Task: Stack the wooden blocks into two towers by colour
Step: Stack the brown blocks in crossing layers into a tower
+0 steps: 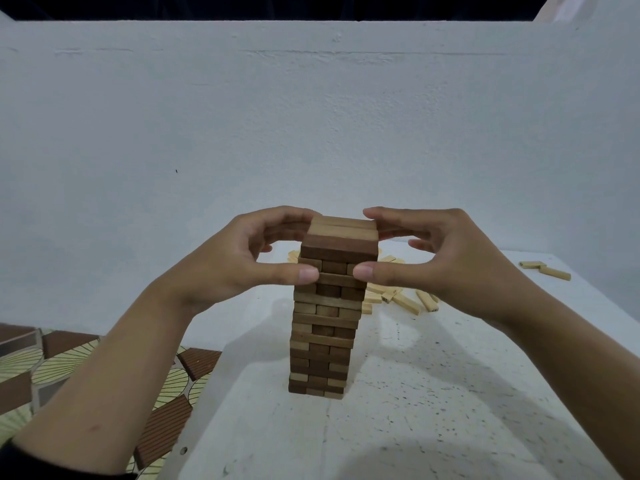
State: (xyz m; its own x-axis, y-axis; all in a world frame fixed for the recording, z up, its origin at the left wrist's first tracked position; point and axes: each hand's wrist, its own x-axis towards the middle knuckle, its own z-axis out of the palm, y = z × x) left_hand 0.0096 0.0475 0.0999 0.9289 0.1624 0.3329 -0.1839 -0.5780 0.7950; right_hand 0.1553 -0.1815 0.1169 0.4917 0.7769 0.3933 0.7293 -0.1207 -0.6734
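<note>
White wall (311,116) behind, speckled tabletop (450,393) below: the brown tower (325,323) stands tall, seemingly near complete. Left grip (235,258) and right grip (443,258) each pinch its top layers. Pale blocks (405,301) lie scattered behind it, their tower unstarted.

A pale blue wall (311,116) rises behind a white speckled table (415,410) over patterned floor (52,368).

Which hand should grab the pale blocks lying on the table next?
Probably the right hand. Both hands hold the tower top, but the loose pale blocks lie on the table to its right, nearer that hand than the left hand.
</note>
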